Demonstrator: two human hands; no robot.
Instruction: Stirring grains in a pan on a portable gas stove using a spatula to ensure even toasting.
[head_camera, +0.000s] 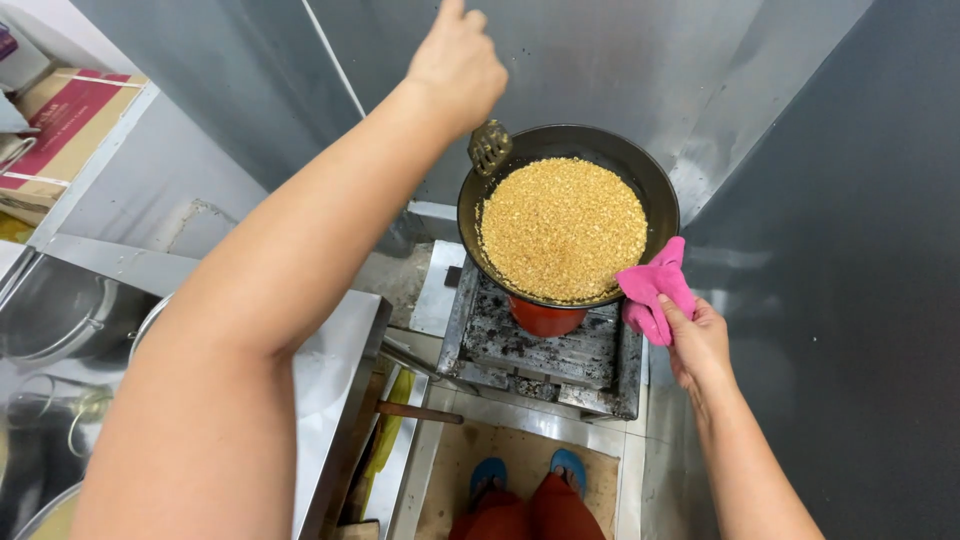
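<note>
Pan (655, 185), round, dark and shallow, is sitting on a red burner ring (545, 318) over a sooty, scorched metal stove (545, 352), pushed into the corner of grey steel wall panels (800, 120). Grain filling (562, 228) is covering nearly the whole pan floor in an even, coarse, crumbly layer, golden-brown throughout; judging by the colour, toasting looks well advanced, with no pale patches showing.

Left hand (458, 62), up and left of the pan, is clenching its fingers around a handle; a perforated metal spatula (490, 146) is hanging from it at the pan's left rim, crumbs sticking to the blade. Right hand (695, 345), at the pan's lower right edge, is pinching a soft pink cloth (652, 288) against the rim, fingers closed on the fabric.

Left of the pan, a steel bench (335, 360) is carrying shiny pots (60, 310). Below the pan, blue sandals (528, 472) are standing on cardboard (520, 450).
</note>
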